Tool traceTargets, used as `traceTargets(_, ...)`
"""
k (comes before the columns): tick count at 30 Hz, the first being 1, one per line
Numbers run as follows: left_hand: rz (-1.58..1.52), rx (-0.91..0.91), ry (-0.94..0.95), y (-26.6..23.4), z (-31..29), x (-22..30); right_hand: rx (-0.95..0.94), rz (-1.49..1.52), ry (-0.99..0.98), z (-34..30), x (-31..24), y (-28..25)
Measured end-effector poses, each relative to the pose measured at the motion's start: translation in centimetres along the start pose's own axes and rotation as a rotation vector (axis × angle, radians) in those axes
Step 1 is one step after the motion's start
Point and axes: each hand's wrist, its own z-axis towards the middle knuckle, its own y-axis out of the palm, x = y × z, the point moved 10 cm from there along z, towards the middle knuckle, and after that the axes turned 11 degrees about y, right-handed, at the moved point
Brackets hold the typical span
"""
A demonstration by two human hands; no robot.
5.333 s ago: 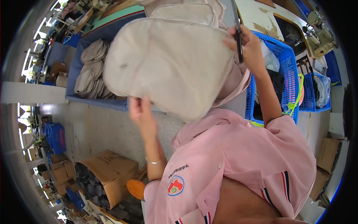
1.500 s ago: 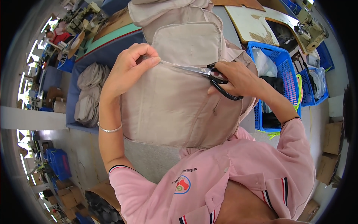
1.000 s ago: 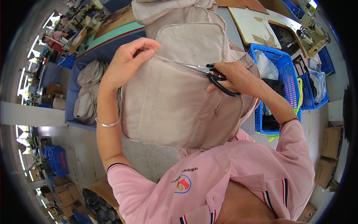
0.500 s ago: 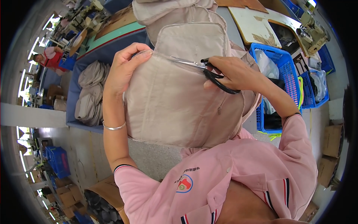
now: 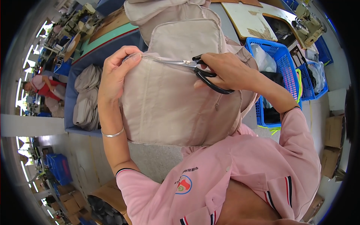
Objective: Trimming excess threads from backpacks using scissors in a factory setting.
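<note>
A beige fabric bag (image 5: 176, 105), its large panel spread flat, hangs in front of me over my lap. My left hand (image 5: 122, 69) pinches the panel's upper left corner between thumb and fingers. In my right hand (image 5: 225, 71) are black-handled scissors (image 5: 213, 84), fingers wrapped in the loops. Their metal blades point left along the panel's top seam, close below a smaller beige flap (image 5: 185, 37). Whether the blades are parted is hard to make out. A small zipper pull (image 5: 216, 107) shows on the panel's right side.
Left of me, a blue-grey bin (image 5: 69, 101) holds several beige bags (image 5: 88, 99). Blue plastic baskets (image 5: 279, 47) with bags and cloth stand at the right. Behind are a worn white tabletop (image 5: 247, 22) and a sewing machine (image 5: 309, 24). A person in red (image 5: 47, 88) is far left.
Both hands, the scissors and the bag sit slightly further left in view. The blades now lie further toward the left hand along the seam. The distant person has shifted posture.
</note>
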Motion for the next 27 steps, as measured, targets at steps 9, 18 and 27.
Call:
traceTargets(9,-0.050,0.068,0.008,0.0,-0.6,-0.9,0.017,-0.029,0.052,-0.2,0.2,1.4)
traceTargets(18,0.077,0.108,-0.058,-2.4,-2.2,-4.1,0.350,0.202,0.033,-0.3,5.7,-2.4)
traceTargets(27,0.378,0.268,-0.364,-6.4,-18.2,-7.2,0.145,0.535,0.613,-13.7,17.0,2.3)
